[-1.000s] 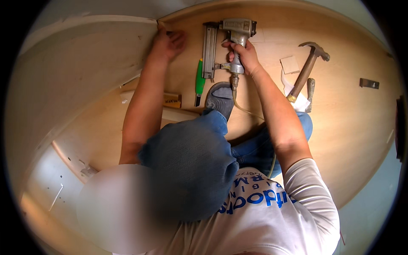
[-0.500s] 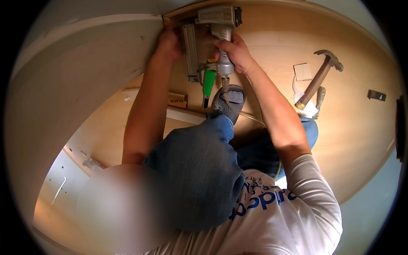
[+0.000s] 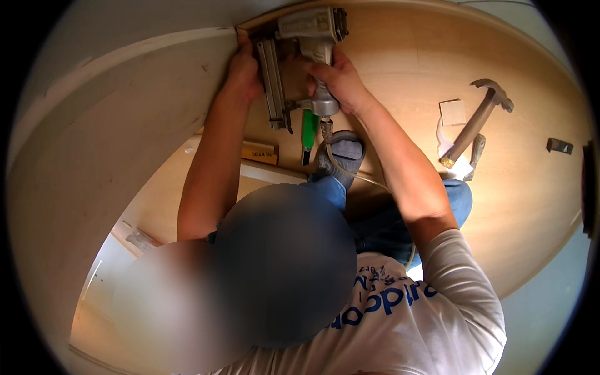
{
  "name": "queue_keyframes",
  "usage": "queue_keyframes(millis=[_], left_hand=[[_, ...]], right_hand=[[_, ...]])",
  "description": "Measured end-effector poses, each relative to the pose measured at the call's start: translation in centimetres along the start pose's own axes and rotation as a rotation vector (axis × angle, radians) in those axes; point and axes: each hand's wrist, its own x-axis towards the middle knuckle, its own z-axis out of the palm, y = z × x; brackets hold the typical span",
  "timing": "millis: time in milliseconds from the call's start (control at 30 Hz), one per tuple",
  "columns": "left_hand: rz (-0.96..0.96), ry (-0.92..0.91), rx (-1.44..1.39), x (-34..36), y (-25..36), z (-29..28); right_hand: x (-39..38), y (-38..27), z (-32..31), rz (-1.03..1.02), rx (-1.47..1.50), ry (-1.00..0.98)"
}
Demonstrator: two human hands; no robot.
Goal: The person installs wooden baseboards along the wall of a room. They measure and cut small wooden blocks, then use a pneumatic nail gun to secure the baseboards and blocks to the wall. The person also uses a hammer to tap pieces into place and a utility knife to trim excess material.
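My right hand (image 3: 342, 82) is closed round the grip of a silver pneumatic nail gun (image 3: 306, 28). An air hose (image 3: 356, 175) runs from the foot of that grip. The gun's long magazine (image 3: 272, 84) points back toward me, beside my left hand (image 3: 245, 70). Closed on the edge of a large pale board (image 3: 144, 94), my left hand has a finger stretched up to the far corner; its other fingers are partly hidden. Below the gun lies a green-handled cutter knife (image 3: 309, 131). The gun's nose is too dark to make out at the corner.
On the wooden panel (image 3: 400, 50) to the right lie a claw hammer (image 3: 475, 122), a small pale square (image 3: 452, 112), a scraper (image 3: 477, 153) and a dark small block (image 3: 559, 145). A yellow box (image 3: 260, 152) sits past my left forearm. My shoe (image 3: 342, 156) is near the knife.
The nail gun has shifted slightly left and tilted, with my right hand still round its grip. My left hand stays at the board's edge. The view has shifted a little.
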Motion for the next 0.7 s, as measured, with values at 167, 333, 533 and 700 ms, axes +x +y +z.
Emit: queue_keyframes(millis=[167,333,533,700], left_hand=[[0.039,0.000,0.019,0.3,-0.1,-0.3],[0.027,-0.075,-0.028,0.2,-0.1,-0.3],[0.004,-0.058,-0.011,-0.1,0.1,0.4],[0.017,-0.085,0.019,1.5,-0.5,-1.9]], right_hand=[[-0.3,-0.5,0.4,-0.014,0.001,0.016],[0.0,-0.2,-0.2,0.017,-0.006,0.007],[0.2,-0.5,-0.5,-0.023,-0.012,-0.028],[0.6,-0.3,-0.8,0.021,-0.029,-0.034]])
